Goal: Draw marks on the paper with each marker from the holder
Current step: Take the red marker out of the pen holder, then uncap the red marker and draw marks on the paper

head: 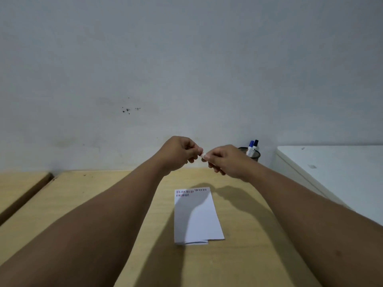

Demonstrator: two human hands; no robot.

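Note:
Both my hands are raised above the far part of the wooden table (87, 204), fists meeting. My left hand (178, 154) and my right hand (226, 160) pinch a marker (202, 155) between them; only a short whitish bit shows between the fingers, the rest is hidden. Below them lies a folded white paper (195, 218) with rows of short red, black and blue strokes along its far edge. Behind my right hand, a dark mesh holder (255, 155) stands against the wall with a blue-capped marker (251, 145) and a black-capped marker (256, 143) upright in it.
A white cabinet or appliance (331, 172) stands at the right beside the table. A grey wall rises right behind the table. At the left, a gap (27, 195) separates this table from another wooden surface.

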